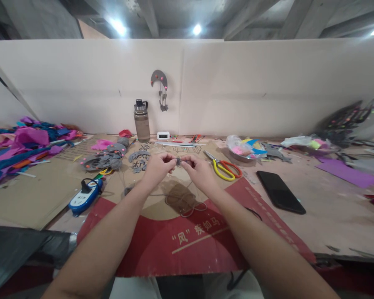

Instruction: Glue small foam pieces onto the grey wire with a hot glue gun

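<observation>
My left hand and my right hand meet over the middle of the cardboard, fingers pinched. Between their fingertips is a small grey piece, perhaps felt; its exact shape is too small to make out. Loose grey cord loops on the cardboard sheet below my hands. Left of my left hand lie grey cut-out shapes and a pile of grey pieces with pink dots. Scissors with yellow and orange handles rest to the right of my right hand.
A black phone lies at right, a blue-and-white power strip at left. Along the wall stand a bottle and a small digital clock. A grey moon ornament hangs above. Colourful scraps are heaped far left.
</observation>
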{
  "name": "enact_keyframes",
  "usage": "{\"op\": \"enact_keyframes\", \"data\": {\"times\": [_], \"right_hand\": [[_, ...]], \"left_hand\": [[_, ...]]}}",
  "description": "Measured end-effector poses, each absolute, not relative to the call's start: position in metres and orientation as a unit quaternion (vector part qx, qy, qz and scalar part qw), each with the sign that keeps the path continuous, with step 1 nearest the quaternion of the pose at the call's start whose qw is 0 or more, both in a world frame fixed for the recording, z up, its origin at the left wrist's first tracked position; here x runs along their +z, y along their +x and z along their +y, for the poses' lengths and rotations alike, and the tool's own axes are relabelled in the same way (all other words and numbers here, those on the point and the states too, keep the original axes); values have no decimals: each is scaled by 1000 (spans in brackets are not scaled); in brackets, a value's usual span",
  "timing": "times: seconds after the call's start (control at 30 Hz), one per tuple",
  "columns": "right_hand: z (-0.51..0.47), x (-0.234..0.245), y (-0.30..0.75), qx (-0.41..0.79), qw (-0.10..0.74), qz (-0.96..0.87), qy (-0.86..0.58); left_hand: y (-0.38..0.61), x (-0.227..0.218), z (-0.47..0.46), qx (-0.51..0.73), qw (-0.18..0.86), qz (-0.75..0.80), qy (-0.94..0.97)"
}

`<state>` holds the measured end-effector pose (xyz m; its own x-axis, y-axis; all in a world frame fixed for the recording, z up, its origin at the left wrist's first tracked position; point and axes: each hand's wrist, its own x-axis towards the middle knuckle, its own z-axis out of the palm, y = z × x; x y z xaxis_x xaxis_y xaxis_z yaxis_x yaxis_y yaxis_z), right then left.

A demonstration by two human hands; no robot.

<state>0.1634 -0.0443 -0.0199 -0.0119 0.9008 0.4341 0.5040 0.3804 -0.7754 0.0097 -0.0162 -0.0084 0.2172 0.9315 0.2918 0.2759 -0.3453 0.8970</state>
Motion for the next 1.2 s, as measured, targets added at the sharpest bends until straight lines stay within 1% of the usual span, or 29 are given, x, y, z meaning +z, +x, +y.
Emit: {"op": "enact_keyframes", "data": {"times": [0.17, 0.27, 0.4, 0.5, 0.6, 0.73, 0.87, 1.0, 1.13, 1.2], "right_hand": [[-42, -20, 162, 253, 504, -643, -519], [-41, -20, 164, 267, 511, -630, -520], [-43, -17, 166, 273, 514, -631, -513], [-44, -16, 167, 254, 509, -644, -511], [-44, -18, 168, 207, 499, -666, -514], [-44, -21, 168, 132, 472, -694, -527], [-48, -19, 166, 93, 450, -716, -525], [-49, -20, 164, 104, 448, -726, -511], [-49, -24, 161, 133, 464, -723, -495], [-50, -27, 158, 137, 470, -726, -482]], "left_hand": [[13, -11, -16, 446, 423, 414, 671], [11, -10, -16, 421, 465, 391, 674], [5, -6, -14, 374, 531, 348, 676], [1, -3, -13, 355, 566, 334, 665], [0, -2, -13, 347, 542, 354, 679], [1, -2, -15, 343, 461, 390, 720], [5, 0, -20, 326, 400, 419, 747], [7, -1, -20, 354, 386, 433, 734], [5, -7, -12, 430, 380, 444, 688], [3, -10, -7, 471, 395, 441, 654]]}}
